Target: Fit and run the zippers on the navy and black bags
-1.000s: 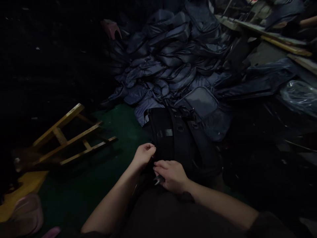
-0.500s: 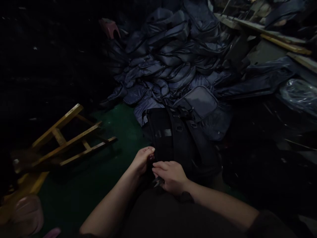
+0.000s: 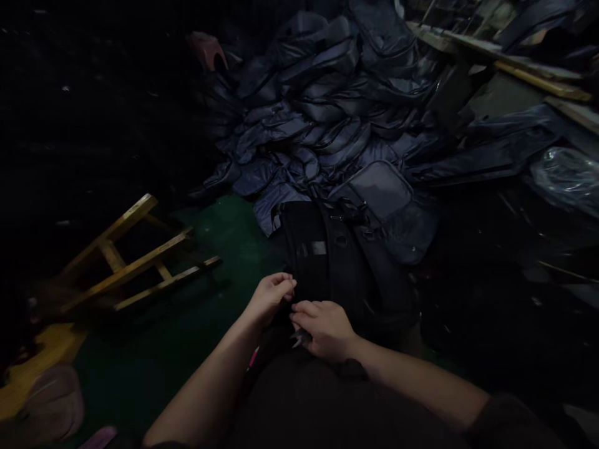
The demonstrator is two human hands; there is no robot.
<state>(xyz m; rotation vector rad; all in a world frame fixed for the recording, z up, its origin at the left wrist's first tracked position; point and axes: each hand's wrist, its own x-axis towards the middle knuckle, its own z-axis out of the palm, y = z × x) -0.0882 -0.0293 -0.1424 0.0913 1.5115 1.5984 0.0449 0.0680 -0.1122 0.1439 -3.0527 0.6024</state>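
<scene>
A black backpack (image 3: 309, 268) with shoulder straps and metal rings lies in front of my body. At its near left edge, my left hand (image 3: 274, 294) is closed, thumb against fingers in a pinch; what the fingertips hold is too dark to make out. Close beside it, my right hand (image 3: 322, 327) is curled, its fingertips at the same edge. From under the right palm poke the grey pointed tips of thread snips (image 3: 301, 338); the rest of them is hidden in the hand.
Dark blue bags (image 3: 327, 100) are heaped beyond the backpack. A wooden stool (image 3: 126, 268) lies tipped over on the green floor (image 3: 224, 237) at left. A pink stool (image 3: 208, 51) stands farther back. Clear plastic (image 3: 568, 178) lies at right.
Both hands have shifted very slightly to the right along the backpack's edge. The left fingers have curled closer to the thumb. A small pink strip now shows beside the left forearm.
</scene>
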